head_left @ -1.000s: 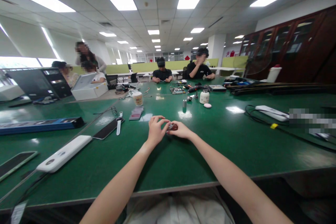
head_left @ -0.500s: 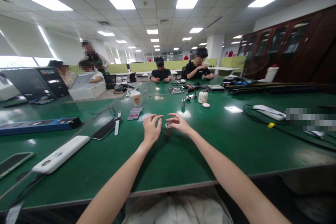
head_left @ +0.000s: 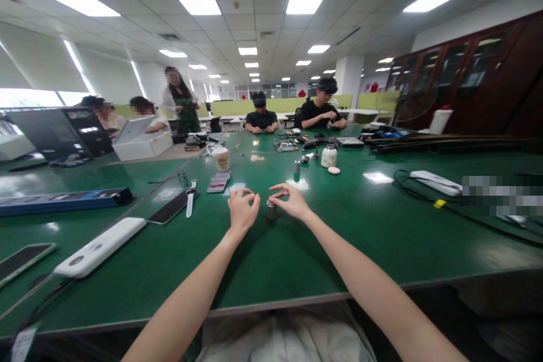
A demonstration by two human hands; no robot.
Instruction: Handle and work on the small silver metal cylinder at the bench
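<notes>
A small metal cylinder (head_left: 271, 212) stands upright on the green table in front of me. Just right of it is my right hand (head_left: 293, 202), with index finger and thumb apart; a fingertip reaches the cylinder's top edge, and I cannot tell whether it touches. To the cylinder's left, my left hand (head_left: 243, 210) is raised above the table, thumb and index fingertips pinched together. Anything between those tips is too small to make out. A second metal cylinder (head_left: 297, 170) stands upright farther back.
Beyond my hands are a cup (head_left: 222, 158), a white jar (head_left: 328, 156) and its round lid (head_left: 334, 171). At left lie a watch (head_left: 192, 198), a dark tablet (head_left: 168, 208) and a white power strip (head_left: 100, 247). Several people are across the table.
My left hand's fingers have closed from spread to a pinch. My right hand's fingertip has come down to the cylinder's top. A person at the back left has straightened up.
</notes>
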